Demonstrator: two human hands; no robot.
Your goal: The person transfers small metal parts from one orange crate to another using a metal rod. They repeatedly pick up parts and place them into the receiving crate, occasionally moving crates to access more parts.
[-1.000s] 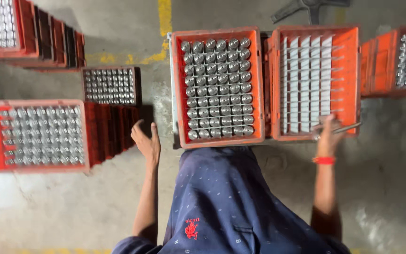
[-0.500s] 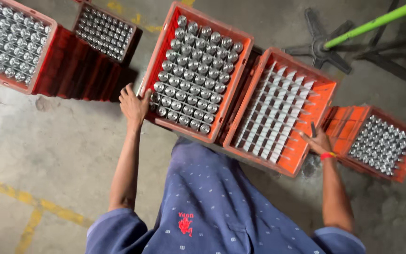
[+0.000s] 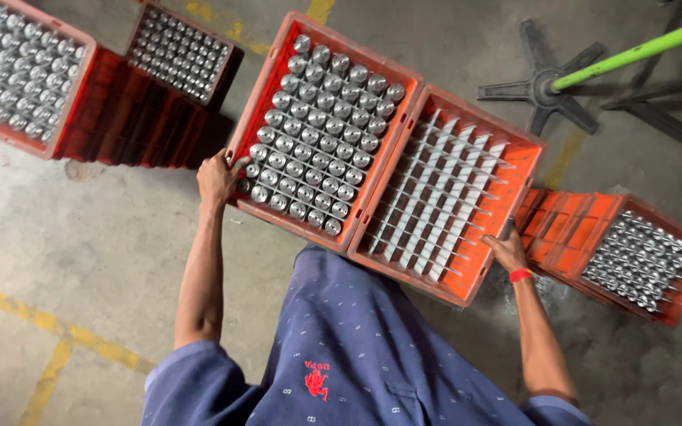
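- Gripping two red crates side by side, the person stands over them with arms spread, each hand on an outer edge.
- The left hand [image 3: 219, 177] is curled over the outer rim of the full crate [image 3: 254, 118], thumb towards the cans, fingers wrapped over the wall and out of sight.
- The right hand [image 3: 508, 251] rests at the far corner of the empty crate [image 3: 526, 181]; its fingers seem to hook over the rim, though I cannot tell how tightly it is closed.
- Between the hands the two crates touch along one long wall, both held above the concrete floor [image 3: 65, 252].
- The full crate is packed with upright silver cans [image 3: 321, 130] in tight rows; the other holds only a pale divider grid [image 3: 436, 197].
- Judging by the load, the left side looks much the heavier, so the pair would tend to tip that way.
- The crates look stiff, with firm rims, the best place to take hold; the cans would rattle or dent if jolted.
- Beyond the right hand lies another crate of cans [image 3: 641, 256] on the floor; beyond the left, a stack [image 3: 120, 118] of more crates.
- A green pole [image 3: 633, 51] and a star-shaped base [image 3: 542, 79] lie further off.
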